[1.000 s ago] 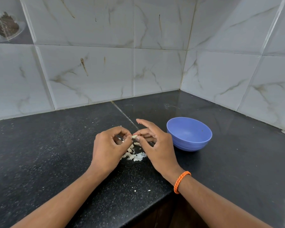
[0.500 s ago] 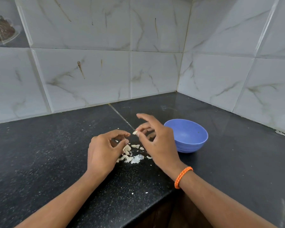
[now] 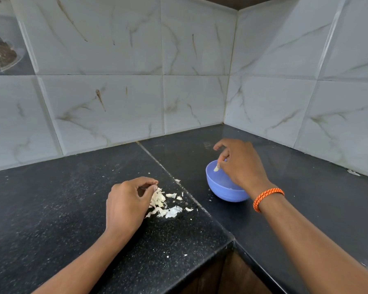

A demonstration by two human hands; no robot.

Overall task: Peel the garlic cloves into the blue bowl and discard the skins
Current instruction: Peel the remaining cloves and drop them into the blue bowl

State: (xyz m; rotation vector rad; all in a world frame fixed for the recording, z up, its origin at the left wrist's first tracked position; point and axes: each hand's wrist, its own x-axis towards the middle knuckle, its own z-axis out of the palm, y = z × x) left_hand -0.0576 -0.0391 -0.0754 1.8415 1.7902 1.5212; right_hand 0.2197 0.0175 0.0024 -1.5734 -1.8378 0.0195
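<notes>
A blue bowl stands on the black counter, right of the seam. My right hand, with an orange band at the wrist, is over the bowl and pinches a pale peeled garlic clove just inside the rim. A heap of white garlic skins lies on the counter left of the bowl. My left hand rests beside the heap with fingers curled, thumb and forefinger pinched together above the skins; whether they hold a skin is not visible.
The black speckled counter runs into a tiled corner. Its front edge steps inward near the bottom middle. A seam crosses the counter between the skins and the bowl. Small skin flecks lie scattered about.
My right hand has moved right from the skin heap to over the bowl, carrying the clove. My left hand stayed by the skins and sank a little.
</notes>
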